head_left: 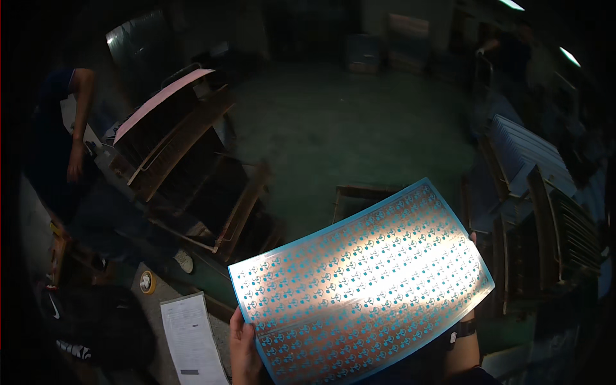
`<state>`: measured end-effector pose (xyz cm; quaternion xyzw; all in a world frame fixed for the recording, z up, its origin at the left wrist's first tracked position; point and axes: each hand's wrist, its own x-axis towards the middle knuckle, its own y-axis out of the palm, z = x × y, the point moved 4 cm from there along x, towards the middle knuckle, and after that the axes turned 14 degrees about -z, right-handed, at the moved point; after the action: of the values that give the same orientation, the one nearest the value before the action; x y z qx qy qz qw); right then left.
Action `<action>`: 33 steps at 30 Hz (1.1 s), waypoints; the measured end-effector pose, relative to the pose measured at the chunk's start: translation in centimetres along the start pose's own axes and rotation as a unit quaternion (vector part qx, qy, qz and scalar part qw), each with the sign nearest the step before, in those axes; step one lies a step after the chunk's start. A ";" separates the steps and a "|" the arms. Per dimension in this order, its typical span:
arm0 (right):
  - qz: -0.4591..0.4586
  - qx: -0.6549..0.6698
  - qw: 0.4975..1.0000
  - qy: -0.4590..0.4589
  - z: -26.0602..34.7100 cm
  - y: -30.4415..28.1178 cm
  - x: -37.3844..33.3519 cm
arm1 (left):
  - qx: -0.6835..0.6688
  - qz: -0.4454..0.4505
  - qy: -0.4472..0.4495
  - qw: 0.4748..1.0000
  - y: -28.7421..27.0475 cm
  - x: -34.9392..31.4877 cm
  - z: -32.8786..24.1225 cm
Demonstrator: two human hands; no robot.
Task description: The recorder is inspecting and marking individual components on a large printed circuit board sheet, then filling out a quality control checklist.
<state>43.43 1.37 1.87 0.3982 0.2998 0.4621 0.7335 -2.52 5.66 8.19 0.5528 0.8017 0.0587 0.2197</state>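
Observation:
A large copper-coloured circuit board panel (314, 289) with a blue border and rows of small blue printed shapes is held up in front of me, tilted with its right end higher. Bright light glares off its middle. My left hand (244, 346) grips the left edge, thumb showing at the front. On the far side, my right hand (473, 276) holds the right edge; most of its fingers are hidden behind the panel. A dark band circles my right wrist.
Wooden slotted racks (186, 141) stand at left, topped by a pink sheet (163, 102). Another rack (529, 154) holds pale panels at right. Printed paper (192, 340), a yellow tape roll (147, 282) and a black bag (96, 327) lie lower left. A person (70, 147) stands far left.

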 end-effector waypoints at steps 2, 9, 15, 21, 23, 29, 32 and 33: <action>0.005 0.003 1.000 0.007 -0.2 -0.9 -1.0 | 0.027 0.030 0.024 0.999 0.6 -0.5 -0.6; 0.017 0.010 1.000 0.009 -0.1 -0.1 -1.5 | 0.030 0.047 0.003 0.998 -0.4 0.2 -0.4; 0.036 0.020 0.999 0.004 -0.2 -0.5 -2.3 | 0.074 0.023 -0.041 0.996 0.6 -1.4 -1.4; 0.096 0.060 0.992 0.049 -3.1 -2.0 -2.7 | -0.030 0.034 -0.116 0.992 -1.5 1.3 3.8; -0.039 -0.015 0.997 0.058 -5.3 0.2 -2.1 | -0.073 -0.013 -0.149 0.986 -1.5 2.2 5.2; -0.033 -0.161 0.984 0.066 -11.5 11.8 -8.4 | -0.198 -0.004 -0.194 0.961 5.9 1.2 7.8; -0.204 -0.255 0.945 -0.019 -11.2 11.6 -7.5 | -0.218 0.029 -0.280 0.934 8.8 0.1 10.7; -0.195 -0.282 0.938 -0.045 -10.1 12.0 -6.1 | -0.194 0.061 -0.291 0.935 8.9 0.3 11.7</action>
<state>27.60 1.97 7.57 0.1291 0.1953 0.3569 0.9044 9.93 7.57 0.60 0.5404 0.6400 0.0626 0.5426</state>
